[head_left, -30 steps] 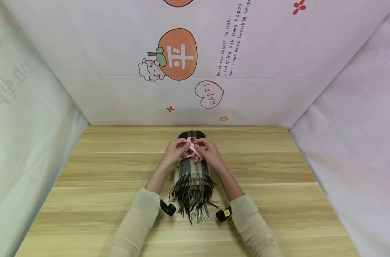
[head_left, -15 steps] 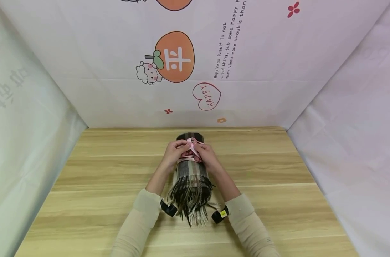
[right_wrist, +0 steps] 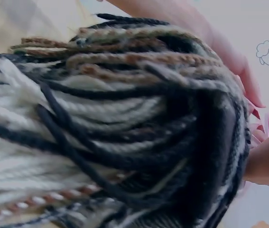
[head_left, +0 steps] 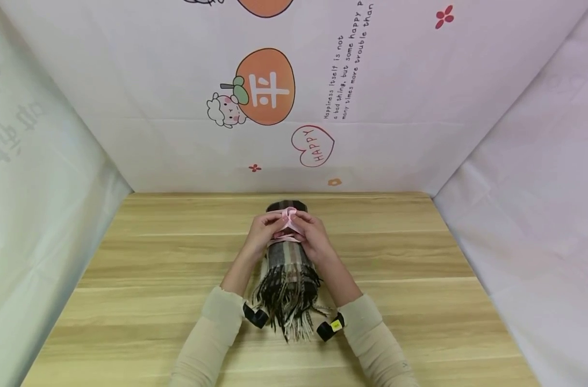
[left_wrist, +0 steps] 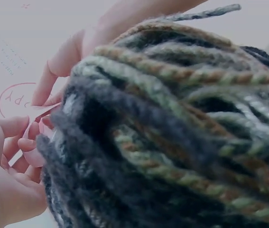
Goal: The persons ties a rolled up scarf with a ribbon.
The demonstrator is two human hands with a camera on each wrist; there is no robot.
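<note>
A rolled plaid scarf (head_left: 284, 258) lies lengthwise on the table, its dark and pale fringe (head_left: 291, 301) toward the person. Around its far part runs a pink ribbon (head_left: 290, 214), looped above the roll. My left hand (head_left: 264, 230) pinches the ribbon from the left between thumb and fingers. From the other side my right hand (head_left: 315, 233) pinches it too, the two thumbs nearly meeting. In the left wrist view the fringe (left_wrist: 172, 123) covers much of the work; the ribbon (left_wrist: 41, 114) shows between the fingers. The right wrist view is mostly fringe (right_wrist: 125, 118) as well.
The wooden table (head_left: 395, 258) extends to both sides of the scarf. A white printed backdrop (head_left: 395, 107) rises at its far edge, with white sheets (head_left: 42, 177) at the sides. A small black camera (head_left: 256, 316) sits at each wrist.
The ribbon loop above the scarf has been drawn closer between the thumbs, and the right fingers have curled in further. The head view has shifted slightly; the scarf stays in place.
</note>
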